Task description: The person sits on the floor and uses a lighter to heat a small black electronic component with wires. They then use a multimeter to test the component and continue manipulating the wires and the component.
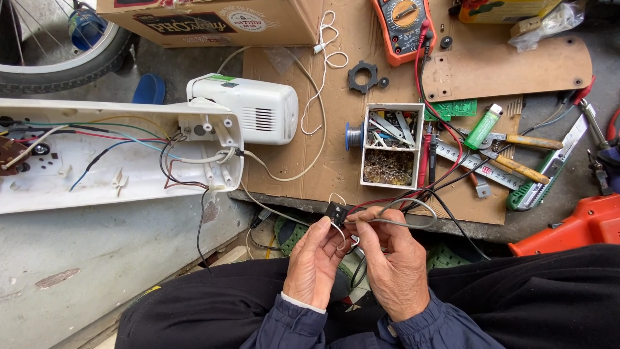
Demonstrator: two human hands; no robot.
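My left hand (314, 262) pinches a small black switch part (336, 212) with white wires on it, held just above my lap. My right hand (394, 262) is closed on a thin grey soldering iron (387, 222), its tip touching the black part; the grey cord (413, 205) loops away to the right. An opened white appliance housing (123, 158) with coloured wires lies to the left, and a white motor unit (255, 113) sits at its end.
A white compartment box (392, 143) of solder and small parts stands on cardboard. An orange multimeter (403, 27), green lighter (484, 126), pliers (516, 155), ruler and utility knife (549, 168) lie right. A bicycle wheel (58, 58) and cardboard box (213, 19) sit behind.
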